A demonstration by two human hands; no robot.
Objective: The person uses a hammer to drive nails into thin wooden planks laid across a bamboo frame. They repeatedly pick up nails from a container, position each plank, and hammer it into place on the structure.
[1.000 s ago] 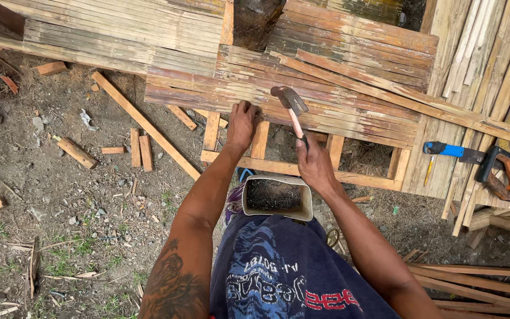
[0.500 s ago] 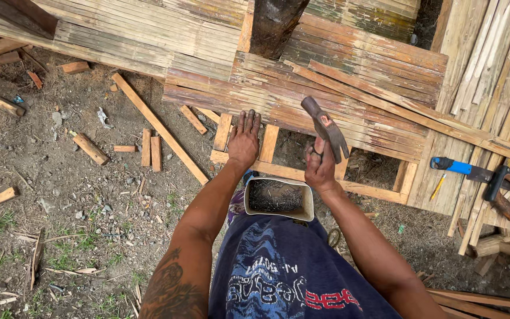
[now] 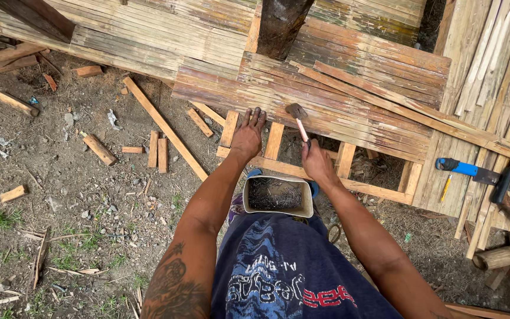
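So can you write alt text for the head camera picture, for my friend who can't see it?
A person's right hand holds a hammer against a woven bamboo panel while the left hand presses flat on the panel's edge. A white tub of nails sits in their lap, and wood scraps lie on the dirt.

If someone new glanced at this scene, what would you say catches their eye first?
At the centre, the right hand grips a wooden-handled hammer with its head on the woven bamboo slat panel, while the left hand presses flat on the panel's edge. Just below sits a white rectangular container of dark nails. At far right lies a blue-handled handsaw.
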